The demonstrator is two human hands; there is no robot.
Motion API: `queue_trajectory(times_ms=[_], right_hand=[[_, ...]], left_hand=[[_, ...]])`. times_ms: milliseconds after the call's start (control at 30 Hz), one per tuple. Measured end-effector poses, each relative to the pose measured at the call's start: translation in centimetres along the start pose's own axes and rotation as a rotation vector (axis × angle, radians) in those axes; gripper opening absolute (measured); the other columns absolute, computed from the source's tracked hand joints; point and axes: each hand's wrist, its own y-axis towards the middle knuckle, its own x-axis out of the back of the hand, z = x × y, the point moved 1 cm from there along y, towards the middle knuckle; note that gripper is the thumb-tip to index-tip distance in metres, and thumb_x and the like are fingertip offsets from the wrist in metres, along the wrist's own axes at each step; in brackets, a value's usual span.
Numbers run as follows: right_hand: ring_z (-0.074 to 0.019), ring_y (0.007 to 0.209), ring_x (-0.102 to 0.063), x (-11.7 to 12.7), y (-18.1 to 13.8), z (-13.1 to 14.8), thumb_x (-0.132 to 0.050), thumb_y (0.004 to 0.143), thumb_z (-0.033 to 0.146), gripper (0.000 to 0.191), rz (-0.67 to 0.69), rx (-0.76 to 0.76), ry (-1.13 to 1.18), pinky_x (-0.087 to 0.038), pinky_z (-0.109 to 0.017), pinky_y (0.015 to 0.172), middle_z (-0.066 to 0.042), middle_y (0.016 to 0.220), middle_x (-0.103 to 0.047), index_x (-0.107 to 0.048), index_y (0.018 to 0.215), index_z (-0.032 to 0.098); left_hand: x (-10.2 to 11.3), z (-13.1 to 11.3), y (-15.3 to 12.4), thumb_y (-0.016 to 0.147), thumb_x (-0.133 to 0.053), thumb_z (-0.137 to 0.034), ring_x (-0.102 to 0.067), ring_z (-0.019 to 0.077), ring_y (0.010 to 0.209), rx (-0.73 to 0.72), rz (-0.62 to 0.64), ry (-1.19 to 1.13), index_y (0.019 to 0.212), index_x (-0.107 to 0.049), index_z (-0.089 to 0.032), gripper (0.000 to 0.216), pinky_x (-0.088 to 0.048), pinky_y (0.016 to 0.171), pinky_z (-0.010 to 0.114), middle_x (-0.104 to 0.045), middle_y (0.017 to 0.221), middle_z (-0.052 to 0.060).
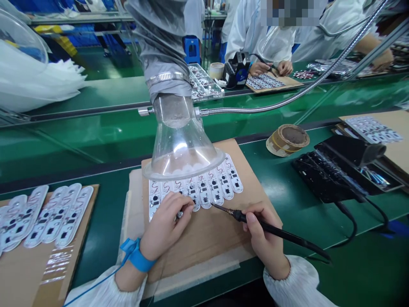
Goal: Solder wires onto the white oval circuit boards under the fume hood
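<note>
Pinching a soldering iron (pixel 238 215) by its black handle, the right hand (pixel 263 234) reaches in over the right edge of a cardboard sheet (pixel 211 230), the tip at or just beside the near ends of a row of white circuit boards (pixel 203 192). The row spans the sheet's far half, from near its left edge to near its right, partly behind a clear hood (pixel 182 149). Fingers curled, the left hand (pixel 168 219) covers the near ends of boards toward the left edge; something small and shiny shows by its thumb, though I cannot tell whether the grip is closed on it. Should the right hand slip, the tip, presumably hot, could scorch a neighbouring board or burn the nearby left fingers. A nudge from the left hand might shift the closely set boards, and the low hood could be knocked by a lifted wrist.
</note>
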Motion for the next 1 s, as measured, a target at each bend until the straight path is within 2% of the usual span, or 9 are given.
queue_trajectory(times_ms=[167,400,567,733,900,1000], right_hand=[[-0.0132,0.055,-0.061,-0.08,0.10,-0.08,-0.065,0.120,0.039,0.026,0.046,0.003,-0.004,-0.048,-0.023,0.051,0.003,0.075,-0.068,-0.071,0.098,0.025],[-0.0130,0.056,-0.061,-0.05,-0.03,-0.06,-0.066,0.119,0.040,0.025,0.015,0.004,0.023,-0.050,-0.023,0.052,0.001,0.081,-0.070,-0.072,0.100,0.025],[-0.0132,0.056,-0.060,-0.21,0.15,0.29,-0.065,0.120,0.041,0.028,0.045,0.016,0.021,-0.050,-0.022,0.052,0.002,0.074,-0.067,-0.071,0.098,0.025],[-0.0124,0.056,-0.061,-0.14,0.12,0.14,-0.065,0.120,0.040,0.025,0.004,0.001,0.028,-0.050,-0.021,0.052,0.001,0.081,-0.070,-0.072,0.101,0.025],[-0.0135,0.055,-0.061,-0.24,0.13,0.19,-0.065,0.120,0.043,0.026,0.070,0.002,0.020,-0.050,-0.022,0.051,0.002,0.074,-0.067,-0.073,0.101,0.026],[-0.0135,0.055,-0.061,-0.23,0.06,0.26,-0.065,0.120,0.044,0.027,0.064,0.000,0.022,-0.050,-0.022,0.051,0.001,0.077,-0.069,-0.073,0.102,0.026]], left_hand=[[0.17,-0.06,-0.03,0.111,-0.059,-0.010,-0.061,0.0196,0.082,0.011,-0.001,0.004,0.108,-0.065,-0.023,0.015,-0.050,0.075,0.031,-0.069,0.091,0.001],[0.17,-0.19,-0.04,0.111,-0.059,-0.010,-0.061,0.0192,0.082,0.010,0.012,-0.009,0.107,-0.065,-0.022,0.014,-0.050,0.075,0.031,-0.068,0.091,0.001],[0.19,-0.16,-0.02,0.111,-0.059,-0.010,-0.061,0.0190,0.082,0.007,0.016,-0.004,0.108,-0.065,-0.022,0.014,-0.050,0.075,0.031,-0.068,0.091,0.000],[0.18,-0.10,-0.20,0.111,-0.059,-0.010,-0.061,0.0192,0.083,0.010,0.008,-0.016,0.108,-0.065,-0.023,0.015,-0.051,0.076,0.031,-0.068,0.091,0.001],[0.16,-0.08,-0.16,0.111,-0.058,-0.010,-0.061,0.0189,0.082,0.015,0.011,-0.004,0.107,-0.064,-0.023,0.015,-0.051,0.075,0.031,-0.066,0.090,0.000],[0.16,-0.12,-0.05,0.111,-0.058,-0.010,-0.062,0.0191,0.082,0.013,0.015,0.001,0.107,-0.064,-0.024,0.015,-0.051,0.075,0.032,-0.067,0.090,0.000]])
